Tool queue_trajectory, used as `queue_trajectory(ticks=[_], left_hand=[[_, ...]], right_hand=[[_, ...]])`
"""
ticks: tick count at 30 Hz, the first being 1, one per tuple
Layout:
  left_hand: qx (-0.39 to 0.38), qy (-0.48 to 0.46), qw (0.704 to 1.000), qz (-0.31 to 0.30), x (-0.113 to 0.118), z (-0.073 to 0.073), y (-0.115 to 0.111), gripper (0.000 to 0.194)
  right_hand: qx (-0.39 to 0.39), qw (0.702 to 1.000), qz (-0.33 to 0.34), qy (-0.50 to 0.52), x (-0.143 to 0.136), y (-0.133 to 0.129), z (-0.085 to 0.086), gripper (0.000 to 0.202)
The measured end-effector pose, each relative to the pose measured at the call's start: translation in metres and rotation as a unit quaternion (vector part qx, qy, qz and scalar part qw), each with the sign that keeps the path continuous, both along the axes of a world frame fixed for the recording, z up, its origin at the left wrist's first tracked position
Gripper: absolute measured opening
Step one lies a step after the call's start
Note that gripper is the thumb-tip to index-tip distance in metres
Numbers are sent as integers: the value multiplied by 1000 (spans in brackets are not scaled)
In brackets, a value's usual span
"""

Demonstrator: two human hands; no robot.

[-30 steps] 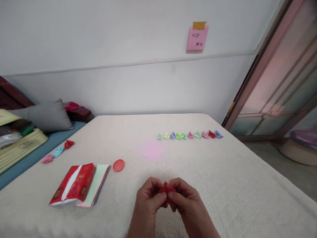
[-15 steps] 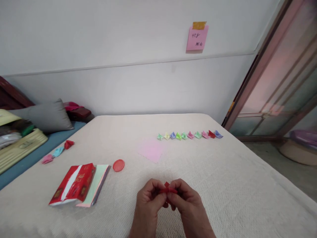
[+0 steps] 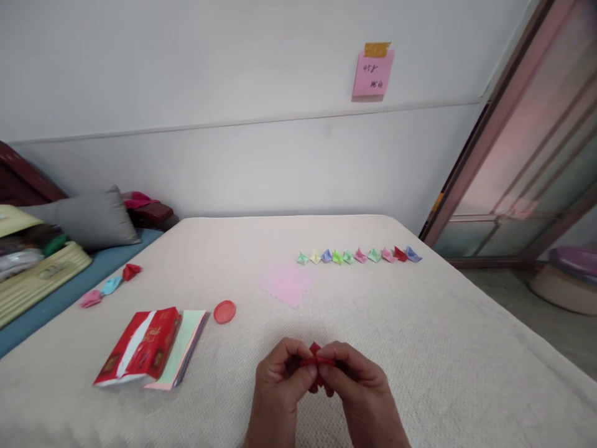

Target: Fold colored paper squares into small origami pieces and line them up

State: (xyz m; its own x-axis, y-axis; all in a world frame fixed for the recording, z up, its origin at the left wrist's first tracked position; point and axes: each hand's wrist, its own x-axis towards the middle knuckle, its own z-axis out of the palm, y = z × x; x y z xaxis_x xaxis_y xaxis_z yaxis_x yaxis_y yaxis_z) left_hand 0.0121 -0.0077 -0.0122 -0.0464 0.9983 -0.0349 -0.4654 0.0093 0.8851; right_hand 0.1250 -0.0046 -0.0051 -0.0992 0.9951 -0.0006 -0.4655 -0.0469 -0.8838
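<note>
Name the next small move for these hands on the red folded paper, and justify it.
I'd probably squeeze the red folded paper gently near its middle to firm the creases: the left hand and right hand pinch its opposite sides, thumbs close together, and one point sticks out between them on the far side.

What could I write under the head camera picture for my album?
Two bare hands pinch a small folded red paper above a whitish textured cloth.
</note>
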Motion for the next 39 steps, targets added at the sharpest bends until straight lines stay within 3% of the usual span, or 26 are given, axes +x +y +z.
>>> queue_trajectory(ticks=[6,15,23,30,39], left_hand=[[28,-38,999,8,-1,-1,0,11],[-17,-11,1000,-6,-3,19,-5,9],[-21,26,998,46,1,12,-2,33],[-32,41,998,45,-6,12,-2,33],[-3,44,998,36,-7,8,-1,27]], right_hand=[[33,999,-2,-9,3,-2,0,20],[29,997,-9,-65,8,1,3,18],[50,993,-16,-110,9,0,3,20],[-32,995,-8,-98,11,6,7,8],[-11,987,29,-158,12,8,4,15]])
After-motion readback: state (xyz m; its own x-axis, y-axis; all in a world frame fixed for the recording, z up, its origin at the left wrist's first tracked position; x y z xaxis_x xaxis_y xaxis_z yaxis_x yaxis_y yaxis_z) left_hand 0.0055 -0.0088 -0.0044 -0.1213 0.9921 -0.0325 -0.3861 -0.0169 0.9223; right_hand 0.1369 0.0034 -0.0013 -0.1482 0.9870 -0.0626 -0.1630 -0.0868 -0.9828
